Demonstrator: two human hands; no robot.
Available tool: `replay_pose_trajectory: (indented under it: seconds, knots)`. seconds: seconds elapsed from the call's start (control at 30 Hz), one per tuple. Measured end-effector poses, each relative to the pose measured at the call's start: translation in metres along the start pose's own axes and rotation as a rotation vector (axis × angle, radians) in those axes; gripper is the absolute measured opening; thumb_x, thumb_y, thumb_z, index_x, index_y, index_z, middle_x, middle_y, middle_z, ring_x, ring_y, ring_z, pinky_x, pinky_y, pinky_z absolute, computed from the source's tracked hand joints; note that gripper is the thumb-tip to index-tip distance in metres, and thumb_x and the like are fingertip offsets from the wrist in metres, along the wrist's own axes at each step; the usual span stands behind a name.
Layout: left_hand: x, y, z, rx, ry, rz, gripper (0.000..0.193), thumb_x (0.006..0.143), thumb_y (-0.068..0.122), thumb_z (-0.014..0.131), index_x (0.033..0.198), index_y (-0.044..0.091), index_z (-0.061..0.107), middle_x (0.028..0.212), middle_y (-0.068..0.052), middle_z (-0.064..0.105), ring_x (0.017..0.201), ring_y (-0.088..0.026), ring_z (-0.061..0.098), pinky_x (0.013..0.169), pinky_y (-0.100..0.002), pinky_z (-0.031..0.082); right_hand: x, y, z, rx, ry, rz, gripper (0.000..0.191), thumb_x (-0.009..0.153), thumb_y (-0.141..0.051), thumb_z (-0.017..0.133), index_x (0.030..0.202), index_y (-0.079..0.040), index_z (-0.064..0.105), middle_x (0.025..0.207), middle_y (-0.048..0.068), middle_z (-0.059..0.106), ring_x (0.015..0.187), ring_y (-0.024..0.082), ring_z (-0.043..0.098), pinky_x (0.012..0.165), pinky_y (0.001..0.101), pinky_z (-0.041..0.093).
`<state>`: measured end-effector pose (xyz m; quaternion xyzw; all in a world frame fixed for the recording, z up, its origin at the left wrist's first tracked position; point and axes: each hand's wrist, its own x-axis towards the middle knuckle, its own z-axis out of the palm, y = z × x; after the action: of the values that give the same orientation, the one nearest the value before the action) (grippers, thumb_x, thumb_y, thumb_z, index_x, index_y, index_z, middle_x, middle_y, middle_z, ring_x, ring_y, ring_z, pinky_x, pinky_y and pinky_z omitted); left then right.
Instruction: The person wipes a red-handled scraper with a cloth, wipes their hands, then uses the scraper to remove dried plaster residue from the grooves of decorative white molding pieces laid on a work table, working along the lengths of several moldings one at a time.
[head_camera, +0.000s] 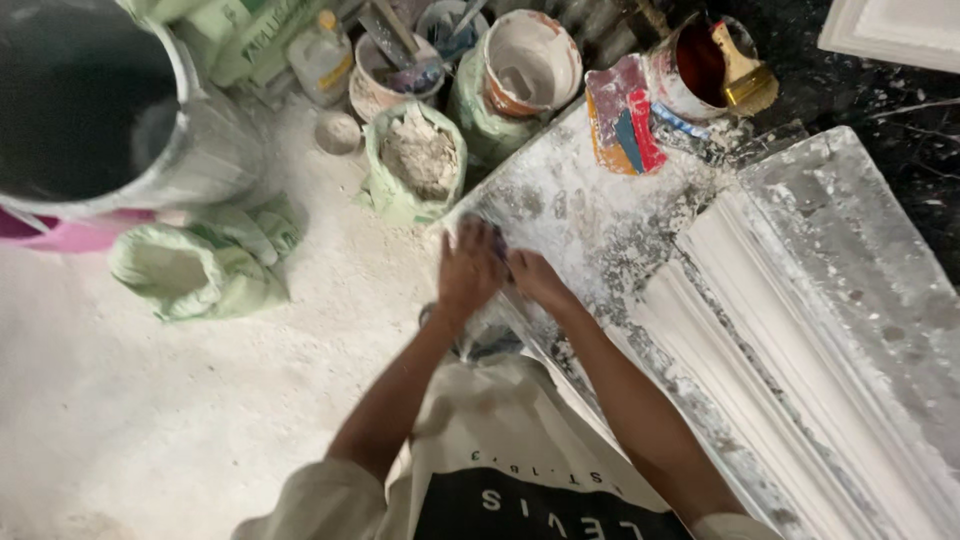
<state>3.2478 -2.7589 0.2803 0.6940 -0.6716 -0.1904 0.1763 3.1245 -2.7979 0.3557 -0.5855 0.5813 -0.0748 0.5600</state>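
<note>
My left hand (468, 268) and right hand (535, 277) meet at the near corner of the long plaster-caked mould board (590, 230). The left lies palm down on that corner with fingers curled over something dark; I cannot tell what it is, or whether the grip is tight. The right hand sits just beside it, touching the board's edge, its fingers hidden under the left. To my right the white ribbed cornice casting (760, 370) runs along the board, away toward the lower right.

Left of the board is dusty white floor (150, 400), open all the way to a crumpled pale green sack (200, 265) lying on its side. Behind it stands a large grey drum (120, 120), dark inside, over a pink basin (70, 232).

Just past my hands a green bag (418, 160) stands rolled open, holding grey-white lumpy powder. Beyond it is a bucket (528, 65) smeared white inside, a small yellow-capped bottle (322, 55), and a tub (395, 70) with tools. At the board's far end lies a red, blue and orange smeared packet (622, 115), beside a tin (695, 65) with dark red inside and a yellow brush (745, 70) resting across its rim.
</note>
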Motion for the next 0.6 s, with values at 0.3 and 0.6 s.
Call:
replay_pose_trajectory:
  seconds: [0.3, 0.6]
  knots:
    - [-0.086, 0.047, 0.027, -0.637, -0.134, 0.126, 0.065, 0.109, 0.037, 0.045, 0.159, -0.002, 0.028, 0.151, -0.025, 0.051, 0.14, -0.04, 0.047, 0.113, -0.05, 0.038, -0.103, 0.141, 0.004, 0.209, 0.213, -0.074, 0.042, 0.109, -0.033, 0.049, 0.142, -0.005, 0.05, 0.09, 0.006, 0.057, 0.073, 0.013, 0.055, 0.065, 0.0296, 0.05]
    - [-0.089, 0.085, 0.04, -0.984, -0.318, 0.195, 0.046, 0.112, 0.029, 0.053, 0.145, -0.001, 0.044, 0.1, -0.011, 0.068, 0.084, -0.018, 0.067, 0.072, -0.034, 0.055, -0.169, 0.187, 0.016, 0.015, 0.211, -0.483, 0.066, 0.096, -0.008, 0.068, 0.155, -0.006, 0.038, 0.147, 0.019, 0.043, 0.122, 0.032, 0.053, 0.092, 0.042, 0.051]
